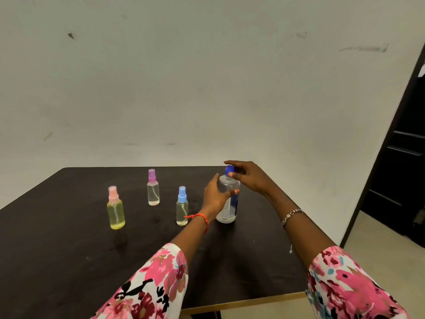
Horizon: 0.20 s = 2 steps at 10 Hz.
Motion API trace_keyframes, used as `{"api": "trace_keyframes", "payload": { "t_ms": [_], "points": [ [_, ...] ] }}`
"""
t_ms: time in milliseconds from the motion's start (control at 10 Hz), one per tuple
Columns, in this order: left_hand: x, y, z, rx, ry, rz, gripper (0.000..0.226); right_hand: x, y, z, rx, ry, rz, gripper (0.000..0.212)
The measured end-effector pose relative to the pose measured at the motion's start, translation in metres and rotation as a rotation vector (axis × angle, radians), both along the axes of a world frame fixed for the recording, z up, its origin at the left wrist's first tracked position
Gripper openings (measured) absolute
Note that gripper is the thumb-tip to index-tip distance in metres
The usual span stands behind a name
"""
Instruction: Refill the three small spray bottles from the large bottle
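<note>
Right now the large bottle stands upright on the dark tabletop. It is clear, with a label down its side, and its blue cap is in place. The grip of the left hand is wrapped round the bottle's body, fingers curled about it from the left. The grip of the right hand pinches the blue cap from above, thumb and fingertips closed on it.

Just left of the large bottle, apart from it, stands the blue-capped spray bottle. Farther left and nearer the wall is the purple-capped spray bottle. Farthest left is the pink-capped spray bottle, which looks yellow. All three are upright with their tops on.

A red thread circles the left wrist and a bracelet the right, and both sleeves are floral. Behind the large bottle rises a pale, scuffed wall.
</note>
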State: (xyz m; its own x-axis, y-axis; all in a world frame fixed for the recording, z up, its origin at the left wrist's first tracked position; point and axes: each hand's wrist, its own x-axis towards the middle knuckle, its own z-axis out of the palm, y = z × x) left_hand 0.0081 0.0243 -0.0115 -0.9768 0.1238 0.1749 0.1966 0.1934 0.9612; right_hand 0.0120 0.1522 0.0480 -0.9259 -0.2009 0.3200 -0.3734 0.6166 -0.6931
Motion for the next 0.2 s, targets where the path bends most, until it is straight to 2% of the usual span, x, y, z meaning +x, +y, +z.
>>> {"api": "trace_keyframes", "payload": {
  "t_ms": [100, 200],
  "points": [
    [0.004, -0.003, -0.001, -0.035, -0.034, -0.045, 0.097, 0.007, -0.002, -0.005, -0.022, 0.017, -0.037, 0.046],
    [0.009, -0.008, -0.004, -0.091, -0.045, -0.064, 0.108, 0.019, -0.007, -0.009, -0.188, 0.064, -0.139, 0.056]
  ]
}}
